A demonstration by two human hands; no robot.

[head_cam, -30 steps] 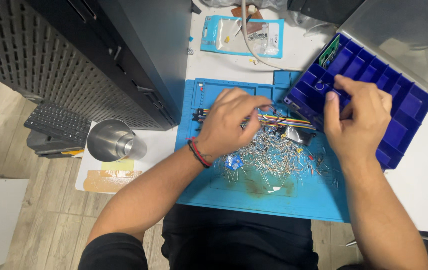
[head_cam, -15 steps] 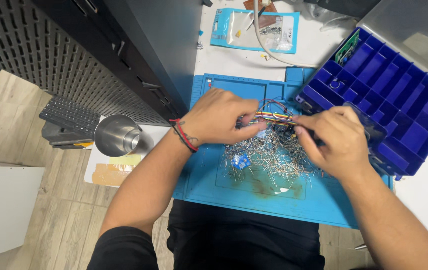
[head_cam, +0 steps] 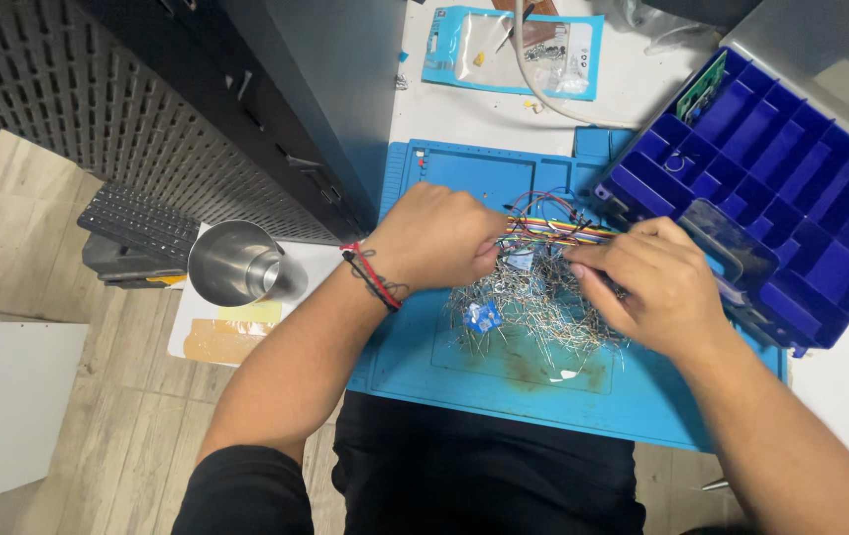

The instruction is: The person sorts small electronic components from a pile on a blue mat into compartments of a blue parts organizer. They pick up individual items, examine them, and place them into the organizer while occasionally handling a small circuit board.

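Over the blue work mat (head_cam: 424, 347), we see the left hand (head_cam: 434, 238) and the right hand (head_cam: 657, 287) meeting at a bundle of coloured jumper wires (head_cam: 553, 228), which lies just above a heap of loose metal pins (head_cam: 533, 312) at the middle of the mat. Both hands have fingers closed on the bundle, the left at its near-left end, the right at its right end. To do this well, we judge that the wires should be held flat and lifted free of the pins, so none snag. On the right, the blue compartment box (head_cam: 791, 188) stands open; most of its cells look bare, one far cell holds a green circuit board (head_cam: 702, 89). On the left, a steel cup (head_cam: 236, 263) stands apart; its contents cannot be told
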